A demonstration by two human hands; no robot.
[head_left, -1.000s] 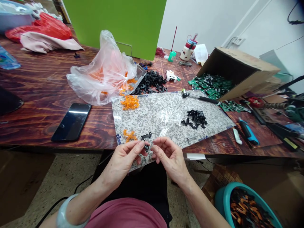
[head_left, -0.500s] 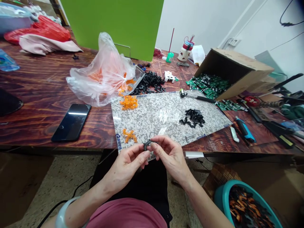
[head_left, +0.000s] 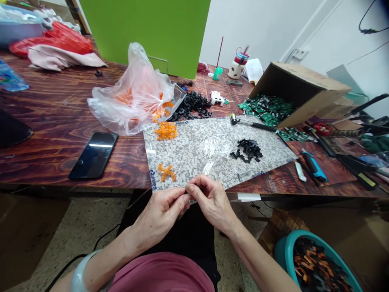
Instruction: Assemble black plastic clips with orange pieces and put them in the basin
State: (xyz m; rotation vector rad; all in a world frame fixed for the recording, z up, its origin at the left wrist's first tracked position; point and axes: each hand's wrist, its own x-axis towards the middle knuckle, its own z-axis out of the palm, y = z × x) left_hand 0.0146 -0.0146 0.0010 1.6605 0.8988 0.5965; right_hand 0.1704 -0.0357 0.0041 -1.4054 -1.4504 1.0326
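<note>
Both hands meet at the near edge of the speckled mat (head_left: 188, 158), pinching a small black plastic part (head_left: 187, 192) that is mostly hidden by the fingers. My left hand (head_left: 165, 209) is closed on its left side, with thumb against forefinger. From the right, my right hand (head_left: 211, 200) presses on it with thumb and curled fingers. Just beyond the hands lie several thin silvery strips (head_left: 208, 167), with a larger heap of strips (head_left: 214, 146) behind them. Clear orange parts (head_left: 167, 172) sit to the left on the mat, and a pile of black parts (head_left: 247, 150) to the right.
A plastic bag (head_left: 136, 93) of orange parts and a black heap (head_left: 194, 105) are behind the mat. A phone (head_left: 93, 156) lies left. A hammer (head_left: 252, 123), a carton (head_left: 306, 85) of green boards and a blue-handled tool (head_left: 314, 165) are right. A teal tub (head_left: 284, 259) stands below.
The right hand has turned inward and closed over the black part, whose curved shape showed between the fingers before. The hands are now closer together. The view has shifted slightly.
</note>
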